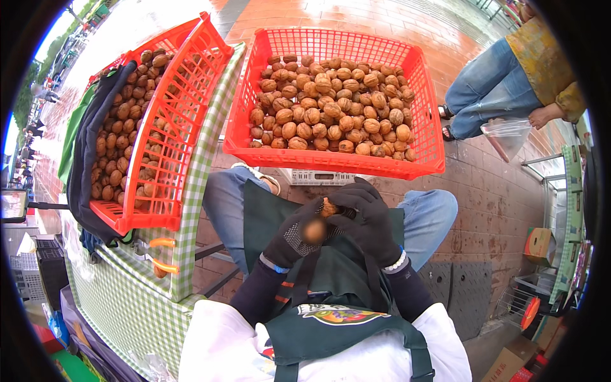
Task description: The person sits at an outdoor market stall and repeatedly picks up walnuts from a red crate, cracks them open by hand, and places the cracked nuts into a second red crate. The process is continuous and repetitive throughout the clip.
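Observation:
Both my hands wear dark gloves with dotted grips and meet above the green apron on my lap. My left hand (300, 234) is closed around walnuts; a brownish round one (315, 231), blurred, shows at its palm. Another walnut (329, 208) sits between the fingers of both hands. My right hand (365, 217) curls against it, with a dark thing at its fingers that I cannot make out. In front of my knees stands a red plastic crate (334, 160) with many unshelled walnuts (329, 110), raised above a white crate (322, 177).
At left, a table with a green checked cloth (119, 281) bears another red crate (155, 143) of walnuts and orange-handled pliers (163, 254). A person in jeans (501, 86) stands at upper right, holding a plastic bag (508, 136). A wire basket (515, 303) is at lower right.

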`<state>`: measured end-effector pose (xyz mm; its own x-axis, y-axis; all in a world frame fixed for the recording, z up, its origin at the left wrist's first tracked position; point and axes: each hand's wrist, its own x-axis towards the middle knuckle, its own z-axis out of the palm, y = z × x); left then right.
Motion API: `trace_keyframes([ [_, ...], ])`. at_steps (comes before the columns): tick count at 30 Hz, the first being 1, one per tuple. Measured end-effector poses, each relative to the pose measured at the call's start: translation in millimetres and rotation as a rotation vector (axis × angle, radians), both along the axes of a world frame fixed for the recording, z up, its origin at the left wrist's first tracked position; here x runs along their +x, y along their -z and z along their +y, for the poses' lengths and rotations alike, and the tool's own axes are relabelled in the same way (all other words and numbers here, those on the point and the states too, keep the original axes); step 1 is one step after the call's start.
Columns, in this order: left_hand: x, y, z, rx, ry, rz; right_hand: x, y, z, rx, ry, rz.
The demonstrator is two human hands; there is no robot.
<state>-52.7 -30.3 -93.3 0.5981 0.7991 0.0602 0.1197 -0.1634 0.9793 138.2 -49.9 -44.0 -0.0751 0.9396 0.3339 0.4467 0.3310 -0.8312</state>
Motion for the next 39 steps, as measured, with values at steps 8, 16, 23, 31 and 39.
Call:
trace_keyframes([
  [8, -8, 1, 2, 0.031, 0.078, 0.023, -3, -6, -5, -0.232, 0.065, 0.381],
  [16, -6, -1, -4, -0.201, -0.036, -0.114, 15, 8, -22, -0.273, 0.216, 0.437],
  [23, 5, -23, -7, -0.146, -0.006, -0.128, -4, -11, -9, 0.032, 0.093, 0.125],
  [31, -4, -3, -10, -0.634, 0.052, -0.469, -8, -7, -11, -0.361, 0.134, 0.584],
  [39, 8, -22, -15, -0.343, -0.053, -0.309, -5, -11, -12, -0.229, 0.200, 0.440],
])
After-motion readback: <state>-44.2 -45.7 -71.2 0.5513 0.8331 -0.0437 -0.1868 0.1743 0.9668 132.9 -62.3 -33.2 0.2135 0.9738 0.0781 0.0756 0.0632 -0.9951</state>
